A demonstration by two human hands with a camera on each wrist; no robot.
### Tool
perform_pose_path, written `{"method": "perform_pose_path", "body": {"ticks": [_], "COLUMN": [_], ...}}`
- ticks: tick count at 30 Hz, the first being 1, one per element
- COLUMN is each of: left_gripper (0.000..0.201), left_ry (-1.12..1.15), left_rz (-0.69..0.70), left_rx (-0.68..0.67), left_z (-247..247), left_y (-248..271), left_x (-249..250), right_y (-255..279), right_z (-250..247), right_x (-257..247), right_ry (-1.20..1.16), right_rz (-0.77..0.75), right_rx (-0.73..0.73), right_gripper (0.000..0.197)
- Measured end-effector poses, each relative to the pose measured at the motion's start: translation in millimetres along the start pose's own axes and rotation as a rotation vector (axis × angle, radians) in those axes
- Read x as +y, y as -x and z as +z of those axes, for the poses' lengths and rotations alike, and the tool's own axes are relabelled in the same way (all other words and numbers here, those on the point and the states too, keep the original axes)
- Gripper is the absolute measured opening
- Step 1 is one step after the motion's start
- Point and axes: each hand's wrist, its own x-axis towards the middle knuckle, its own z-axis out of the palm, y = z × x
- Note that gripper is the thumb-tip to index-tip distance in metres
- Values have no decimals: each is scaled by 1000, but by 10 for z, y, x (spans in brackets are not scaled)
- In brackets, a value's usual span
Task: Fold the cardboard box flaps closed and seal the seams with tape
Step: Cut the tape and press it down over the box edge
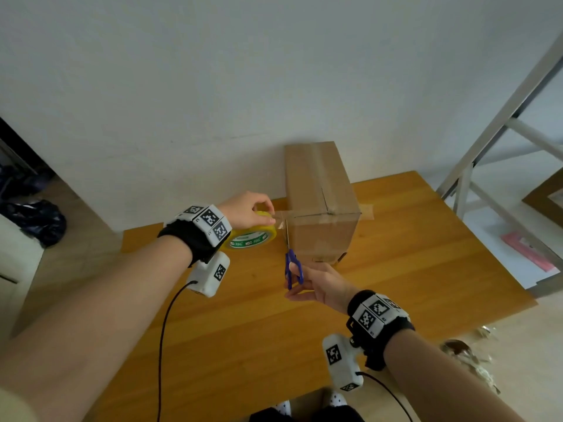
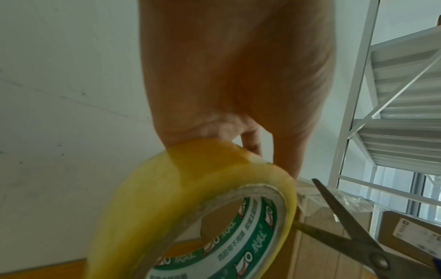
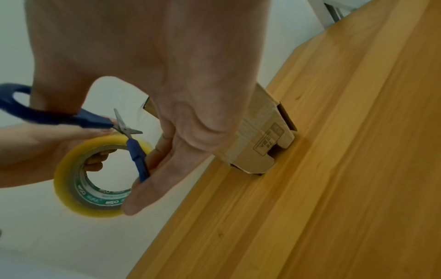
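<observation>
A tall cardboard box [image 1: 320,202] stands on the wooden table [image 1: 243,330], its top flaps folded shut with tape along the seam. My left hand [image 1: 269,216] grips a yellow tape roll [image 1: 253,236] just left of the box. From the roll a clear strip [image 1: 283,215] runs taut across the box's near top edge. My right hand [image 1: 297,284] holds blue-handled scissors [image 1: 292,263], whose blades stand open around the strip between roll and box. The right wrist view shows the scissors [image 3: 124,126], the roll [image 3: 95,175] and the box [image 3: 260,136]. The left wrist view shows the roll [image 2: 203,217] and the blades [image 2: 346,226].
The box stands by the white wall at the table's far edge. A white metal shelf frame [image 1: 487,141] rises at the right. A dark bag [image 1: 36,220] lies on the floor at the left, crumpled clear plastic [image 1: 469,357] and a pink item [image 1: 527,251] at the right.
</observation>
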Motion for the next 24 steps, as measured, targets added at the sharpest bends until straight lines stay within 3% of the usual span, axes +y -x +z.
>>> {"method": "perform_pose_path", "body": {"ticks": [9,24], "left_gripper": [25,28], "left_ry": [14,9], "left_rz": [5,5], "left_rx": [12,16], "left_z": [35,71], "left_y": [12,-29], "left_x": [4,10], "right_y": [-105,-104], "right_z": [20,-2], "right_x": [-16,-3], "right_ry": [45,172], "right_rz": [-39,-152], "right_rx": [48,144], "right_gripper": [30,30]}}
